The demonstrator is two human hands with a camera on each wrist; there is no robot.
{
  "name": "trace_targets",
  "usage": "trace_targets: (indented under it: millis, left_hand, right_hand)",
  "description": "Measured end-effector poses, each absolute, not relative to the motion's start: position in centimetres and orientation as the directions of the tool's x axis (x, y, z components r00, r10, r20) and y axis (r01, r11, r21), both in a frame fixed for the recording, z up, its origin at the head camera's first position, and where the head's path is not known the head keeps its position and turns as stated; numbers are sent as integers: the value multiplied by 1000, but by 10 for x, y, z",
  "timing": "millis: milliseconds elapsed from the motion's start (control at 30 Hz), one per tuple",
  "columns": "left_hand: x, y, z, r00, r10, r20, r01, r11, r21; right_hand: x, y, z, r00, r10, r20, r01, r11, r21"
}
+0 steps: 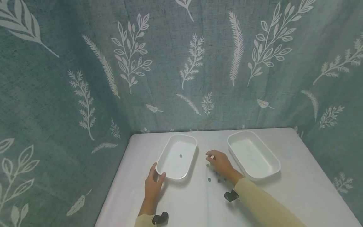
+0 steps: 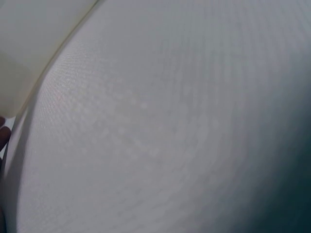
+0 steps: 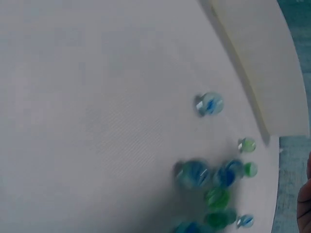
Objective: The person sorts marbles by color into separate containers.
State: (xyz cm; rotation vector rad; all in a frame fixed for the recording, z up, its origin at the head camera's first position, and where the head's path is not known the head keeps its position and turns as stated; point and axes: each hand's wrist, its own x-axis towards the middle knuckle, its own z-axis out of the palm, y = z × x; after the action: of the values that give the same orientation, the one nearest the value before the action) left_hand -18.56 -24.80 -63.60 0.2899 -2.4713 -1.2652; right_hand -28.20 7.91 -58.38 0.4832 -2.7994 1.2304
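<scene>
At the near left corner of the left white dish (image 1: 163, 157), my left hand (image 1: 153, 186) grips the rim between thumb and fingers. One small marble (image 1: 180, 156) lies inside that dish. My right hand (image 1: 222, 162) is over the table between the two dishes, thumb and forefinger curled toward each other; I cannot tell whether a marble is between them. Below and beside it lie several glass marbles, among them a clear one with blue (image 3: 212, 104) and a green one (image 3: 217, 197). Only fingertips (image 3: 304, 201) of the right hand show in the right wrist view.
A second white dish (image 1: 272, 164) stands to the right, beside my right forearm. The white table (image 1: 190, 205) meets patterned green cloth (image 1: 170, 110) at the back and sides. Black wrist cameras (image 1: 231, 196) sit on both cuffs.
</scene>
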Motion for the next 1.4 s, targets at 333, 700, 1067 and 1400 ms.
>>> trace_targets:
  millis: [333, 700, 1067, 1400]
  left_hand:
    - [-186, -248, -636, -920, -335, 203, -36, 588, 808]
    - [-186, -246, -635, -917, -337, 215, -27, 589, 808]
    - [-186, -245, -635, -922, -343, 180, -60, 584, 809]
    - [-187, -247, -636, -924, -336, 182, -58, 593, 803]
  right_hand:
    - [-263, 98, -591, -974, -187, 129, -222, 656, -721]
    - [-247, 121, -604, -986, -143, 84, -159, 668, -727]
    - [-235, 133, -615, -991, -103, 80, -128, 661, -739]
    - [-230, 139, -626, -992, -87, 92, -127, 694, -709]
